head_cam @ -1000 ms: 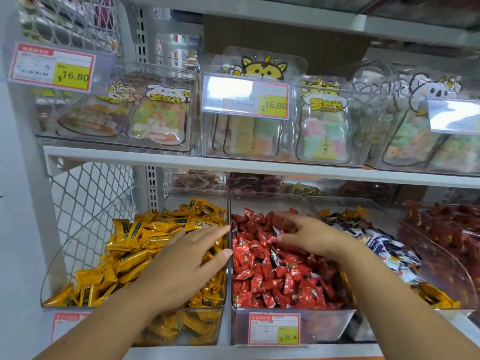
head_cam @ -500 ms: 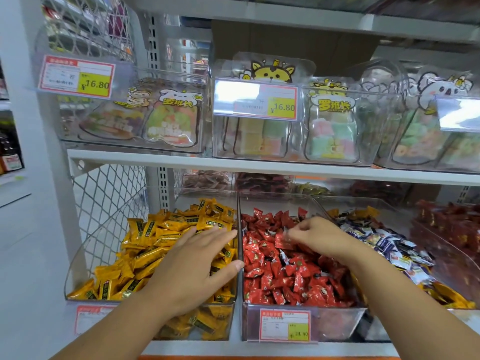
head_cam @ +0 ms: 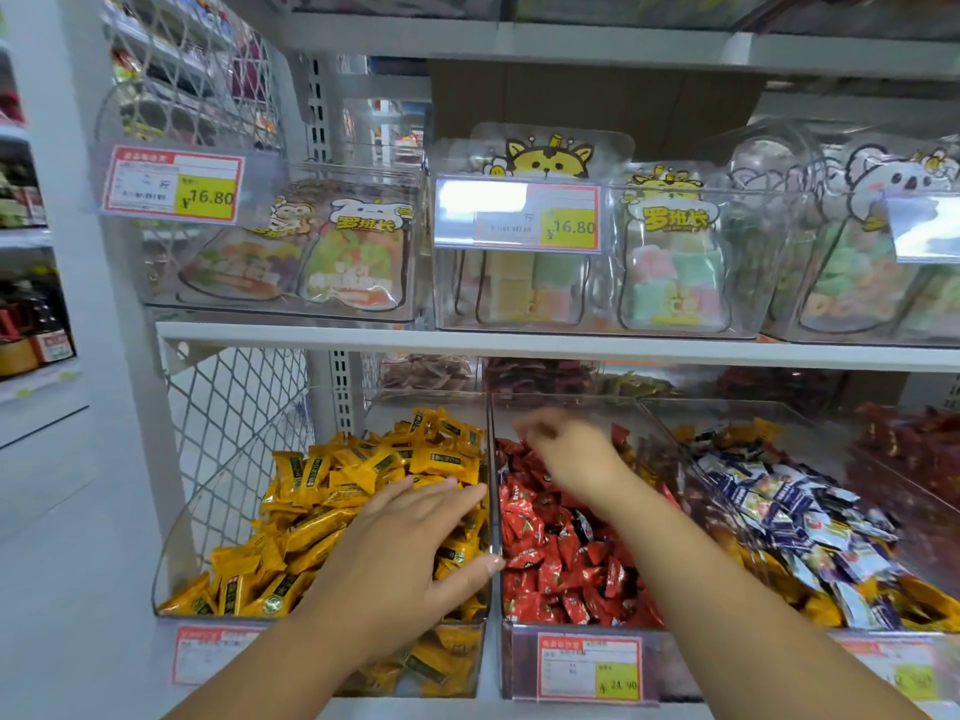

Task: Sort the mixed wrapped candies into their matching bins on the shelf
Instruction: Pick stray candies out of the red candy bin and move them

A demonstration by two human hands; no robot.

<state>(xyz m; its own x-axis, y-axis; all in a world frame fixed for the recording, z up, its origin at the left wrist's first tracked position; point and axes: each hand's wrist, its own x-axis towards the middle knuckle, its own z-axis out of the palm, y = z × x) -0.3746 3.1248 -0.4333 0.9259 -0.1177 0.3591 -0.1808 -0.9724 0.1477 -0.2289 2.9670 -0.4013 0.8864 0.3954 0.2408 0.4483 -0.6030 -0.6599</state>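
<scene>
On the lower shelf stand three clear bins side by side. The left bin (head_cam: 208, 517) is heaped with yellow wrapped candies (head_cam: 322, 491). My left hand (head_cam: 410, 553) lies flat on that heap with straight fingers, its thumb at the divider. The middle bin (head_cam: 519, 662) holds red wrapped candies (head_cam: 561, 563). My right hand (head_cam: 571, 459) hovers over the back of the red pile; it is motion-blurred with curled fingers, so any candy in it is hidden. The right bin (head_cam: 670, 423) holds blue-and-white candies (head_cam: 779, 501) mixed with yellow ones (head_cam: 826, 610).
The shelf above (head_cam: 467, 345) carries clear boxes of bagged pastel sweets (head_cam: 670, 272) behind price tags (head_cam: 519, 215). A bin of dark red candies (head_cam: 914, 449) is at far right. A wire mesh panel (head_cam: 244, 407) closes the left side. More candy bins stand behind the front row.
My right hand has lifted from the red pile and moved back and left, now blurred. The left hand has stayed flat on the yellow candies. The camera has shifted left.
</scene>
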